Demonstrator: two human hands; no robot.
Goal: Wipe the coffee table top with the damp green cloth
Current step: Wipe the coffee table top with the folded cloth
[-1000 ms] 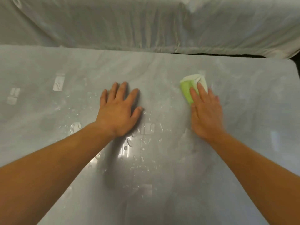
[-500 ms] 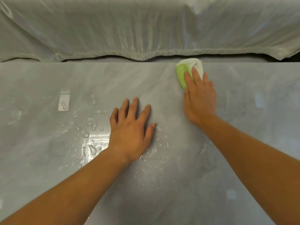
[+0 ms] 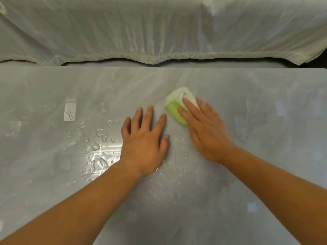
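Observation:
A folded green and white cloth (image 3: 174,107) lies on the glossy grey coffee table top (image 3: 265,174), a little right of centre. My right hand (image 3: 205,131) presses flat on the cloth, fingers spread over it, so the cloth's near part is hidden. My left hand (image 3: 145,138) rests palm down on the table just left of the cloth, fingers apart, holding nothing. Water droplets (image 3: 99,138) and small puddles sit left of my left hand, and fine specks lie between the two wrists.
A sofa covered by a pale sheet (image 3: 159,32) runs along the far side, close behind the table's far edge (image 3: 230,68). The sheet's hem hangs just above that edge.
My right hand has pulled the cloth back from the table's far edge toward me and slightly left, close to my left hand. The left hand has stayed put.

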